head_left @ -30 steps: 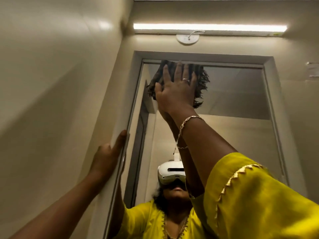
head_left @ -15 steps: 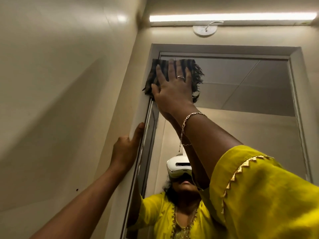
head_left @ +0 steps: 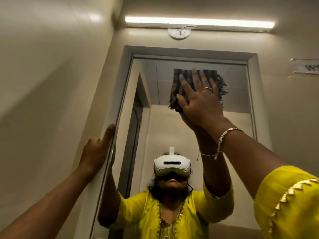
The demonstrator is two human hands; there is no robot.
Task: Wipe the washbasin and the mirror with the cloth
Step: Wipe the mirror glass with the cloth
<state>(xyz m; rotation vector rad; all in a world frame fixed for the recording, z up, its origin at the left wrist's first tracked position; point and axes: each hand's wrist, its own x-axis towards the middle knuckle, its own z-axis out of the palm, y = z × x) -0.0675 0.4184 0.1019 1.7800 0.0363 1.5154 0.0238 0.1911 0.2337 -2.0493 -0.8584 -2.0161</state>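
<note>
A tall framed mirror [head_left: 233, 128] fills the wall ahead. My right hand [head_left: 200, 102] lies flat with fingers spread, pressing a dark striped, fringed cloth [head_left: 177, 87] against the upper middle of the glass. My left hand [head_left: 98, 150] rests on the mirror's left frame edge, thumb along the frame, holding nothing. The glass reflects a person in a yellow top with a white headset. The washbasin is out of view.
A lit tube light [head_left: 198, 23] and a round white fitting [head_left: 179, 33] sit above the mirror. A beige side wall [head_left: 43, 83] closes in on the left. A paper label [head_left: 305, 66] is stuck on the wall at right.
My right hand has slid the cloth from the mirror's top left corner rightward and a little down, to the upper middle. My left hand stays on the frame's left edge.
</note>
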